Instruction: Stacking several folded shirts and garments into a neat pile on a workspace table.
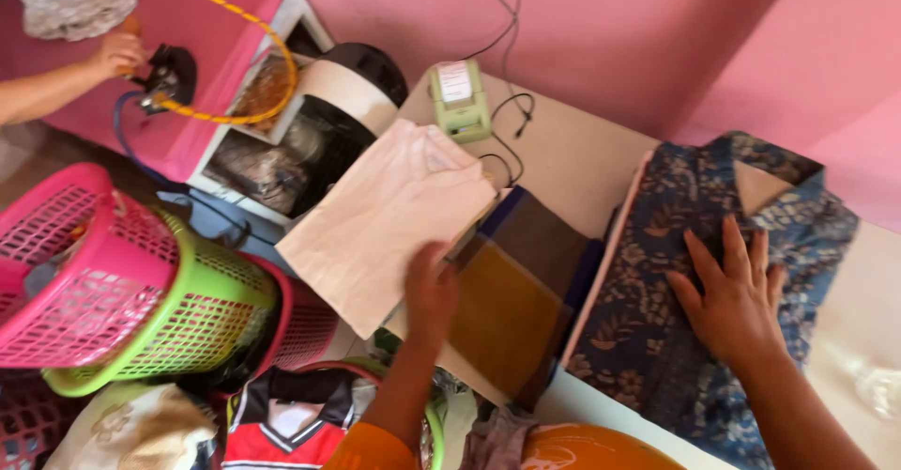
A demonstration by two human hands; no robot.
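You kept your right hand (pixel 737 296) flat and open on the patterned shirt (pixel 694 273) while your left hand (pixel 430 292), grip pinching, held the pale folded cloth (pixel 385 216) beside that shirt on the counter (pixel 572 151).

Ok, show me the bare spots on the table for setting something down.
Bare table top lies between the small green printer and the folded blue patterned shirt under the right hand. A narrow strip shows below the shirt. The left hand side is crowded: pale folded cloth, brown fabric, baskets.
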